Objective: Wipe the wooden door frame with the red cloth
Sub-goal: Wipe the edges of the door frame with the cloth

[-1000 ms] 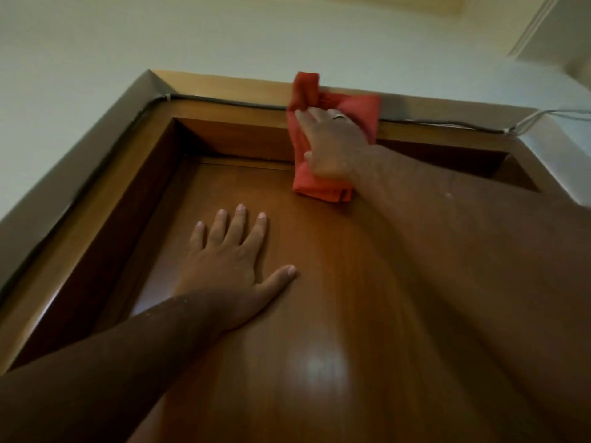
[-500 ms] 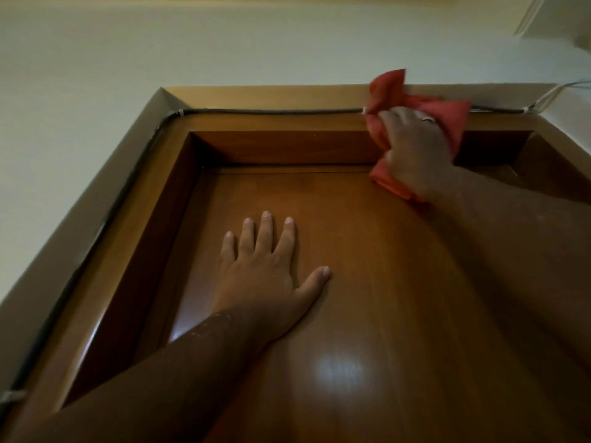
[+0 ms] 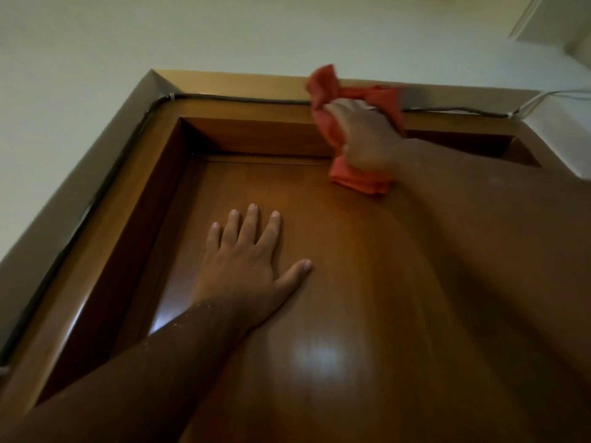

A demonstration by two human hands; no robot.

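Overhead, right hand [image 3: 367, 135] clamps the red cloth [image 3: 358, 177] against the door frame [image 3: 243, 108]; left hand [image 3: 246, 260] rests flat, fingers spread, on the door [image 3: 351, 282].

Left hand [image 3: 246, 266]: lower centre of frame, palm pressed flat, fingers [image 3: 252, 219] spread, arm extended.
Right hand [image 3: 367, 135]: upper right, arm raised, blurred, fingers gripping.

Pale wall [image 3: 160, 33] — glossy brown door [image 3: 335, 314].

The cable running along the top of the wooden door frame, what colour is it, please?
Black cable, clearest in the head view.
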